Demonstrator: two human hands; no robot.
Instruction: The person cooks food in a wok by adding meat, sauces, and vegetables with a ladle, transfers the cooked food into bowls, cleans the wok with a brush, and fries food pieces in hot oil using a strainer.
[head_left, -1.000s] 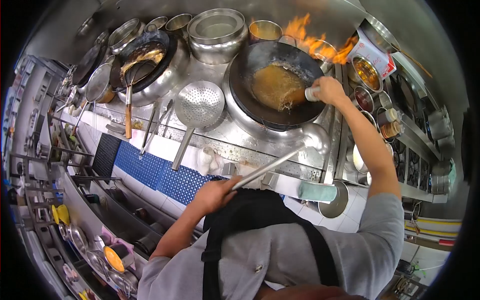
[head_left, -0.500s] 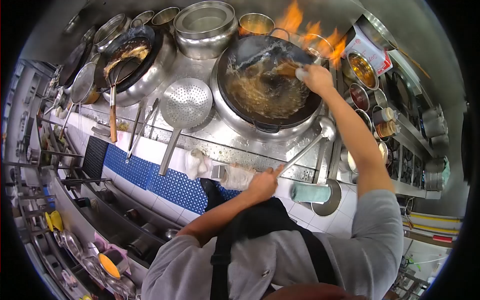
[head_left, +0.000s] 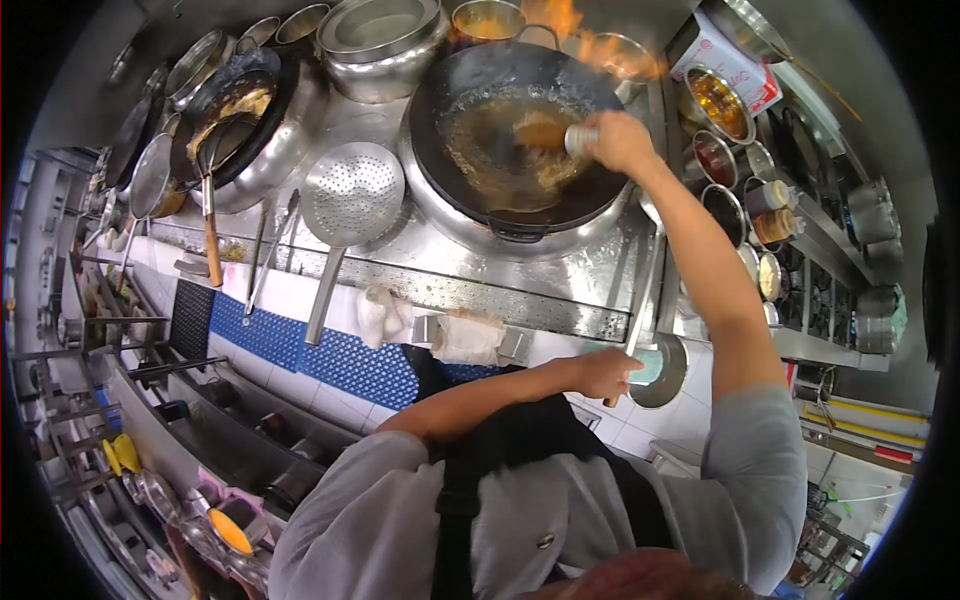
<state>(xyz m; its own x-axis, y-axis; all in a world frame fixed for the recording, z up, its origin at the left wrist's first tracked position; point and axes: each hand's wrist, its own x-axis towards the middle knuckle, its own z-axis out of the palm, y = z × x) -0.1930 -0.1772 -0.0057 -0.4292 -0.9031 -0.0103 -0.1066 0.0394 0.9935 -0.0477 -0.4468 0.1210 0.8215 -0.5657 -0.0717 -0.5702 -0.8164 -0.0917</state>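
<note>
Dirty brownish water swirls in a large black wok (head_left: pixel 455 75) on the burner. Over the wok, my right hand (head_left: pixel 620 145) is closed around the pale handle of a brown wok brush (head_left: pixel 541 133), its bristle end in the water. Lower down, near the stove's front edge, my left hand (head_left: pixel 603 375) is wrapped around the handle of a long metal ladle (head_left: pixel 643 295). The ladle points up along the wok's right side, and my right forearm partly hides its bowl.
Flames (head_left: pixel 615 52) rise behind the wok. Left of it lie a perforated skimmer (head_left: pixel 353 190) and a second wok (head_left: pixel 285 110) with a wooden-handled utensil in it. Sauce containers (head_left: pixel 715 165) line the right side. A metal pot (head_left: pixel 673 375) sits low by my left hand.
My left hand has moved right with the ladle, which now stands more upright beside the wok. My right hand has shifted slightly left and up with the brush. The flames look smaller.
</note>
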